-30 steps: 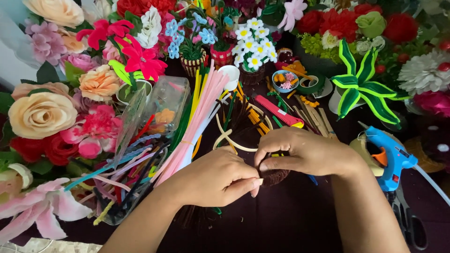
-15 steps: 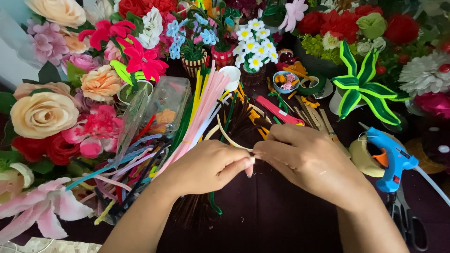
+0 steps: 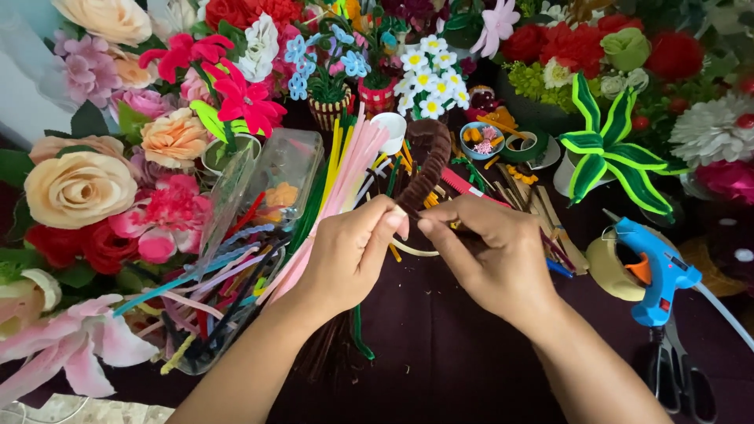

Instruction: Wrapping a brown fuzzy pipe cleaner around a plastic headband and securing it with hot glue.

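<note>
My left hand and my right hand meet at the fingertips above the dark table cloth. Both pinch a brown pipe cleaner that curves up and away from the fingers in an arc. The left thumb and forefinger grip its near end; the right fingers hold it just beside them. A cream pipe cleaner loop lies on the cloth under the hands.
A pile of coloured pipe cleaners and a clear plastic box lie left. A blue glue gun, tape roll and scissors sit right. Artificial flowers ring the table; a green striped plant stands back right.
Both hands have lifted off the cloth and drawn together. The brown pipe cleaner, earlier hidden under the hands, now stands up in an arc between the fingertips.
</note>
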